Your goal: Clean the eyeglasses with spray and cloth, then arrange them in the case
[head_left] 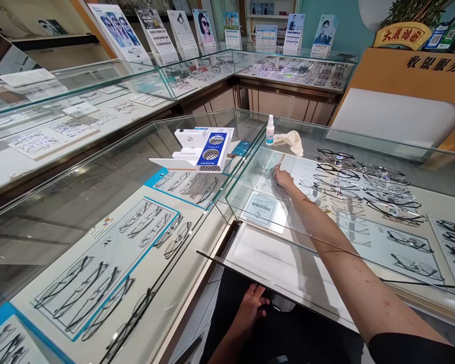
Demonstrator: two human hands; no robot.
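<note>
My right hand (283,178) reaches far forward at the glass display counter, its fingers closed at the rim of a thin dark pair of eyeglasses (273,176). White cards lie under and beside it, one a printed card (261,207) with a blue-green border. Whether the forearm passes over or under the glass pane is hard to tell. Low in the view, my left hand (250,306) has its fingers curled just below the dark front edge of a pulled-out white drawer (276,263). What those fingers hold, if anything, is hidden.
Several rows of eyeglasses (379,187) fill the case at right. A white spray bottle (270,130), a cream cloth (290,141) and an open blue-and-white box (208,149) stand on the glass. The left case (136,217) holds more frames; glass edges run between the cases.
</note>
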